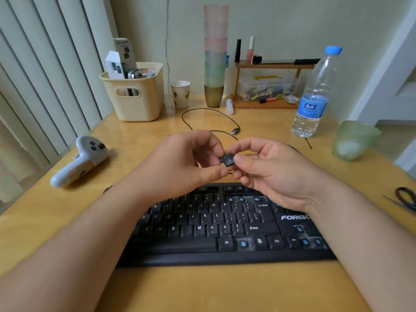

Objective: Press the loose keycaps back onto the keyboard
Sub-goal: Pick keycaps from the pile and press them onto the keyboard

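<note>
While both hands hover just above the far edge of the black keyboard (225,226), they share one small black keycap (227,160), apparently turning it to line it up before pressing. Left hand (186,163) and right hand (267,167) both pinch it with curled fingertips. Several bare blue stems on the keyboard await caps.

bare forearms, left hand (180,163), right hand (270,170), seemingly ringless
</note>
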### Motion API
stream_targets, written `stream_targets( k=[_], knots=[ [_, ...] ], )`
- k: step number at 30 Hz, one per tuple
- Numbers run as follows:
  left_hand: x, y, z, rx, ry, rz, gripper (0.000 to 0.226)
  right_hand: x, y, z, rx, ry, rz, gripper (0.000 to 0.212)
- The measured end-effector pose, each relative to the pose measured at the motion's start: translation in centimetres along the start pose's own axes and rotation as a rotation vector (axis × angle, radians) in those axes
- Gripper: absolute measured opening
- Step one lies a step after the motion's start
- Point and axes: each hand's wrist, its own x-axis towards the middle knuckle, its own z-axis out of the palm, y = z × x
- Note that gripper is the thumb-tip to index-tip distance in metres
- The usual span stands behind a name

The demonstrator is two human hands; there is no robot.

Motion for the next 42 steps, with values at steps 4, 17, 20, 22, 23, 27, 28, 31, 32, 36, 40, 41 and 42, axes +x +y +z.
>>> stream_targets(
  k=[4,17,20,22,23,27,28,31,32,36,40,41,42],
  knots=[
    [0.0,0.1,-0.2,-0.047,0.004,-0.010,0.026,-0.2,-0.1,0.2,-0.022,-0.002,-0.011,0.019],
    [0.0,0.3,0.3,-0.300,-0.117,-0.107,0.035,-0.3,0.1,0.3,-0.104,-0.010,-0.078,0.011],
    [-0.1,0.4,0.3,-0.351,-0.155,-0.123,0.039,-0.2,0.2,0.3,-0.161,0.023,-0.123,0.009],
    [-0.2,0.6,0.3,-0.363,-0.166,-0.134,0.041,-0.2,0.3,0.3,-0.200,0.047,-0.156,0.010],
    [-0.1,0.6,0.3,-0.365,-0.164,-0.141,0.042,-0.1,0.3,0.3,-0.214,0.057,-0.173,0.010],
    [-0.1,0.7,0.3,-0.331,-0.129,-0.156,0.040,0.1,0.5,0.2,-0.281,0.085,-0.240,0.016],
    [-0.1,0.7,0.3,-0.319,-0.114,-0.160,0.039,0.1,0.5,0.1,-0.300,0.084,-0.249,0.021],
    [-0.1,0.8,0.2,-0.267,-0.056,-0.168,0.041,0.0,0.4,-0.1,-0.353,0.057,-0.255,0.032],
    [-0.1,0.9,0.2,-0.257,-0.040,-0.174,0.043,0.0,0.4,-0.1,-0.359,0.043,-0.260,0.035],
    [-0.1,1.1,0.3,-0.273,-0.019,-0.201,0.048,0.0,0.6,0.1,-0.410,0.022,-0.297,0.039],
    [-0.2,1.1,0.4,-0.319,-0.027,-0.207,0.054,0.2,0.8,0.1,-0.517,0.104,-0.340,0.035],
    [-0.2,1.0,0.4,-0.336,-0.030,-0.206,0.054,0.2,0.8,0.1,-0.519,0.112,-0.351,0.034],
    [-0.2,1.0,0.4,-0.347,-0.033,-0.205,0.053,0.2,0.8,0.0,-0.512,0.111,-0.365,0.034]
  ],
)
